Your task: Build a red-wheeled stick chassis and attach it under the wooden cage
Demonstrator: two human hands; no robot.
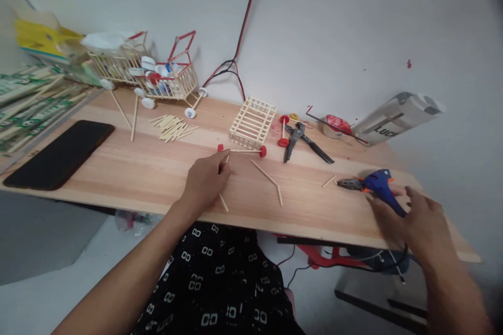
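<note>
Two stick-built carts, a red-handled cart (184, 86) and a farther cart (102, 66), stand assembled on white wheels at the back of the tabletop (310, 212). Nearer the middle, a slatted stick crate (253, 120) is put together but has no wheels joined to it that I can see. Its likely parts lie separate: a front axle (247, 151) with a red wheel at each end, just before the crate, and a second axle (284, 130) with red wheels beside the pliers (300, 138). An angled stick piece (267, 174) and a stick pile (171, 128) also lie loose, so joining the parts seems the work left.

The left hand (206, 180) is at the front axle's left end, its fingers narrow and close together there; whether they pinch the axle or only touch it, I cannot tell. The right hand (428, 225), blurred, has its fingers spread wide about the handle end of the blue glue gun (379, 186), well apart from the crate; contact is unclear.
</note>
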